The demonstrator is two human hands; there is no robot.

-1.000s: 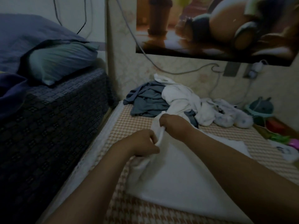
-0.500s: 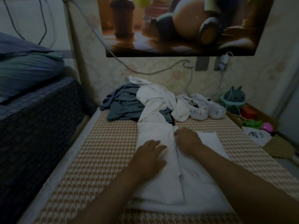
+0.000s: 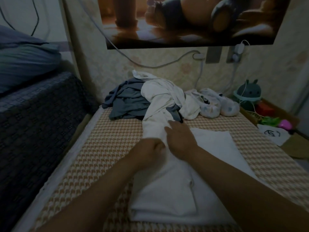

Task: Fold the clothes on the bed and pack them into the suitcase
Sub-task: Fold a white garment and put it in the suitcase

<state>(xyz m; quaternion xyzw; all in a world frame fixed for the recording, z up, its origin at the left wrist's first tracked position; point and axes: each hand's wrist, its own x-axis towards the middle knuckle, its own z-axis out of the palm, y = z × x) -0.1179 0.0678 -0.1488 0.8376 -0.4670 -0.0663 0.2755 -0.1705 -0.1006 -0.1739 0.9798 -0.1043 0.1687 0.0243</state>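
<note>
A white garment (image 3: 167, 190) is spread, partly folded, on the houndstooth-covered bed (image 3: 100, 148), its far end trailing into a heap of clothes (image 3: 127, 101) by the wall. The right hand (image 3: 180, 139) is laid flat on it, fingers straight. The left hand (image 3: 150, 151) is curled at its edge; whether cloth is pinched cannot be told. A dark mark printed on a white bag (image 3: 275, 138) is too blurred to be read.

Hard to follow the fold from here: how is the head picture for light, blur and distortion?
Head view: dim and greyish, with no glare; the white garment stands out from the checked mat. Head view: the left hand is motion-blurred and its grip is unreadable; the right hand is sharper, fingers flat on the garment. Head view: wide-angle distortion slants the side edges of the poster.
</note>
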